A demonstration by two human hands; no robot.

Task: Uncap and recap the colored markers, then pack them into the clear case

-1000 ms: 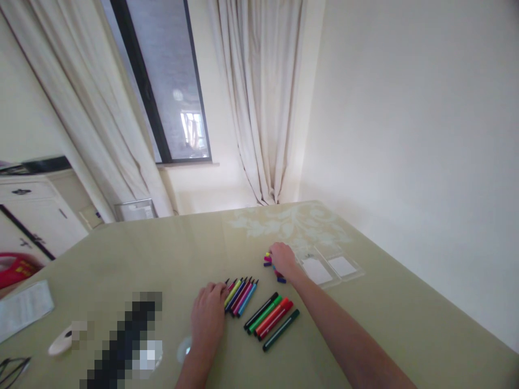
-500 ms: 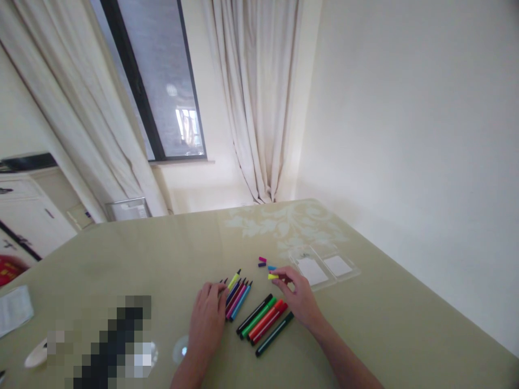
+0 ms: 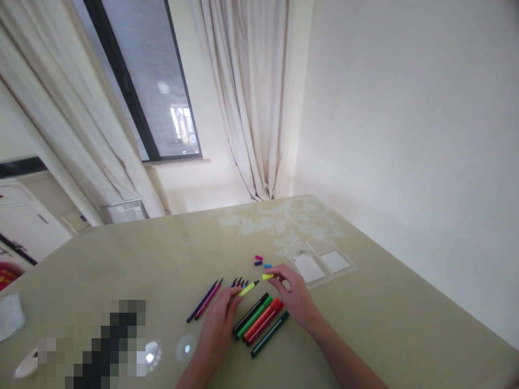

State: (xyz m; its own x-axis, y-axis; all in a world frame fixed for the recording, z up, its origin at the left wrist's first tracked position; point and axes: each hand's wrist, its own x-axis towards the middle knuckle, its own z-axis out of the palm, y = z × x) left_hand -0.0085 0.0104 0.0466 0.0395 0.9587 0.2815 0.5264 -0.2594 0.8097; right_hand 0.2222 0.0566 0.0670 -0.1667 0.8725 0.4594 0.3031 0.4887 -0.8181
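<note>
Between the fingers of my left hand (image 3: pixel 221 316) is an uncapped yellow marker (image 3: pixel 248 289), its dark tip pointing up and right. My right hand (image 3: pixel 294 294) pinches a small yellow cap (image 3: pixel 267 276), a short gap from that tip. Left of my left hand lie two uncapped markers, one dark purple (image 3: pixel 201 302) and one magenta (image 3: pixel 210 300). More uncapped markers (image 3: pixel 239 282) are partly hidden behind my left hand. Capped black (image 3: pixel 251 313), green (image 3: pixel 254 319), red (image 3: pixel 264 322) and dark green (image 3: pixel 270 334) markers lie below and between my hands.
Loose caps, magenta (image 3: pixel 258 257), dark purple (image 3: pixel 258 263) and blue (image 3: pixel 268 266), lie beyond my right hand. An opened clear plastic case (image 3: pixel 320 265) with white inserts rests behind it. At the far left of the table (image 3: pixel 162 259) is a pale folded cloth or packet (image 3: pixel 10 316).
My left hand has picked up the yellow marker and moved it right, toward the yellow cap. My right hand still holds the cap. The view has shifted slightly.
</note>
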